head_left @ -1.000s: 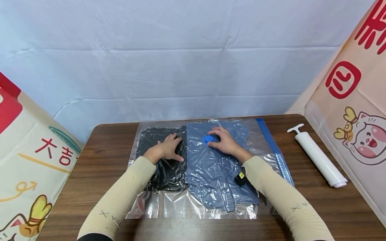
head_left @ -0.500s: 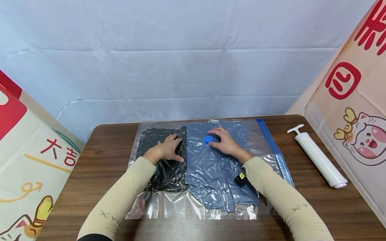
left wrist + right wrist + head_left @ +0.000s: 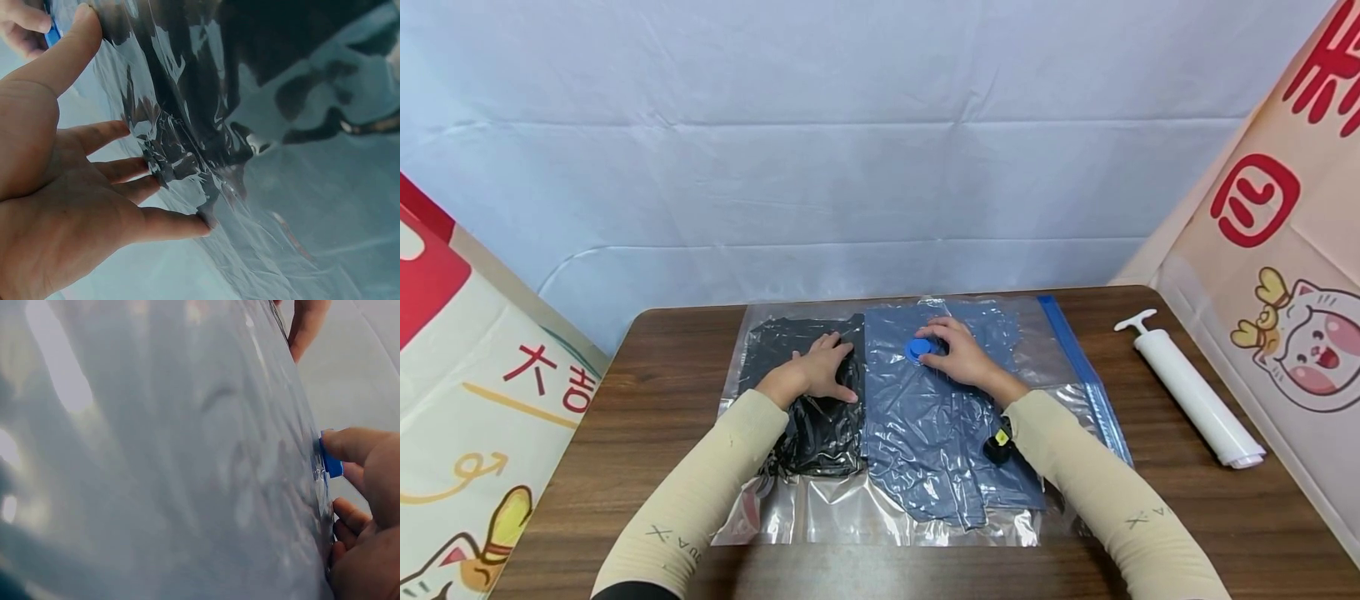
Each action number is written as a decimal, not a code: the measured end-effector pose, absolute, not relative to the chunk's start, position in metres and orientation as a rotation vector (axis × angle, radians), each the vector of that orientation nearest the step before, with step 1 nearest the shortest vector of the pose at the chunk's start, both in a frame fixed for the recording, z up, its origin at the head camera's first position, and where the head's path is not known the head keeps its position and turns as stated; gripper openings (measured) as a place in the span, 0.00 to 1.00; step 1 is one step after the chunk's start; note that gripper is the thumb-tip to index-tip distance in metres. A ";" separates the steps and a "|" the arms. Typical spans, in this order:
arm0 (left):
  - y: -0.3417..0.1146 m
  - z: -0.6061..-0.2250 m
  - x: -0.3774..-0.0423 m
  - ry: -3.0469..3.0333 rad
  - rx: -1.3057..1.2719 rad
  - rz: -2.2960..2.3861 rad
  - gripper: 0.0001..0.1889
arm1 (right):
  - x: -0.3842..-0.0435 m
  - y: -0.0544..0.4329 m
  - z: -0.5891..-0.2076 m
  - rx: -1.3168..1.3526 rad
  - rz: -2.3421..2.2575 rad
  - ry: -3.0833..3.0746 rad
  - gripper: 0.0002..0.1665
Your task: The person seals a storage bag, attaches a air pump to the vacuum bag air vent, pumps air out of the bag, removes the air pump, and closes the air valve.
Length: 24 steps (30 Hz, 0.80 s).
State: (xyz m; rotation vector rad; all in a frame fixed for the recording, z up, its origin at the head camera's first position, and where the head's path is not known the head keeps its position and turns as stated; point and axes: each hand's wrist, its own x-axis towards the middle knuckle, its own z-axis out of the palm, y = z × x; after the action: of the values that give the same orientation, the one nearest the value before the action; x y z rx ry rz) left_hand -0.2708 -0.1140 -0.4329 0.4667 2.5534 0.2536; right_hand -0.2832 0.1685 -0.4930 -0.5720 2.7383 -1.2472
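Note:
A clear vacuum storage bag [image 3: 835,510] lies flat on the table, with black folded fabric [image 3: 823,437] at left and blue folded fabric [image 3: 917,442] at right inside it. My left hand [image 3: 814,372] rests spread over the black part; in the left wrist view its fingertips [image 3: 199,225] touch the wrinkled plastic. My right hand [image 3: 961,354] holds the round blue valve cap [image 3: 917,348] between thumb and finger. The right wrist view shows the thumb against the blue cap [image 3: 331,461], the other fingers low on the bag.
A white hand pump [image 3: 1198,396] with a T-shaped handle lies on the wooden table [image 3: 655,367] at the right. The bag's blue zip edge [image 3: 1078,358] runs along its right side. Printed cloths hang at both sides, a pale cloth behind.
Both hands stay in place on the bag and the valve cap. The cloth at the left has shifted slightly to the right.

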 end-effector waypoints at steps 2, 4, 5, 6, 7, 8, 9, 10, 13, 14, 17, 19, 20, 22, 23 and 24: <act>-0.114 -0.433 -0.271 2.553 0.468 0.253 0.50 | -0.283 0.168 -0.493 -0.575 -1.236 2.752 0.24; -0.114 -0.434 -0.271 2.551 0.468 0.252 0.50 | -0.283 0.168 -0.493 -0.576 -1.234 2.759 0.26; -0.114 -0.434 -0.271 2.549 0.467 0.251 0.51 | -0.283 0.168 -0.493 -0.577 -1.239 2.759 0.27; -0.114 -0.434 -0.272 2.550 0.465 0.253 0.50 | -0.283 0.168 -0.493 -0.578 -1.246 2.755 0.28; -0.114 -0.435 -0.272 2.549 0.464 0.252 0.51 | -0.283 0.168 -0.493 -0.581 -1.253 2.753 0.29; -0.114 -0.435 -0.272 2.549 0.463 0.252 0.51 | -0.282 0.168 -0.493 -0.589 -1.259 2.754 0.28; -0.114 -0.435 -0.272 2.549 0.463 0.252 0.51 | -0.282 0.168 -0.493 -0.592 -1.263 2.755 0.27; -0.114 -0.435 -0.272 2.549 0.462 0.253 0.51 | -0.282 0.168 -0.493 -0.593 -1.265 2.757 0.26; -0.113 -0.436 -0.272 2.547 0.463 0.254 0.51 | -0.281 0.168 -0.492 -0.585 -1.255 2.769 0.24; -0.113 -0.436 -0.272 2.548 0.464 0.258 0.51 | -0.281 0.167 -0.492 -0.582 -1.252 2.769 0.25; -0.113 -0.438 -0.273 2.549 0.466 0.264 0.51 | -0.282 0.167 -0.492 -0.570 -1.259 2.758 0.27; -0.113 -0.437 -0.273 2.549 0.465 0.265 0.51 | -0.283 0.168 -0.494 -0.578 -1.260 2.756 0.26; -0.113 -0.437 -0.273 2.549 0.464 0.264 0.51 | -0.284 0.168 -0.494 -0.584 -1.259 2.758 0.25; -0.113 -0.437 -0.273 2.550 0.463 0.262 0.51 | -0.284 0.168 -0.496 -0.593 -1.251 2.765 0.24; -0.113 -0.437 -0.273 2.549 0.463 0.261 0.51 | -0.285 0.168 -0.497 -0.597 -1.246 2.768 0.24; -0.113 -0.437 -0.273 2.549 0.462 0.260 0.51 | -0.285 0.168 -0.497 -0.598 -1.242 2.769 0.25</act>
State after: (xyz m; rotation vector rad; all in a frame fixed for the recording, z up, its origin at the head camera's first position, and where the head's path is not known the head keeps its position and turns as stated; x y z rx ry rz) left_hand -0.2726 -0.1130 -0.4372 0.4623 2.5493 0.2596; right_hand -0.2846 0.1685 -0.4971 -0.5979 2.7688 -1.2417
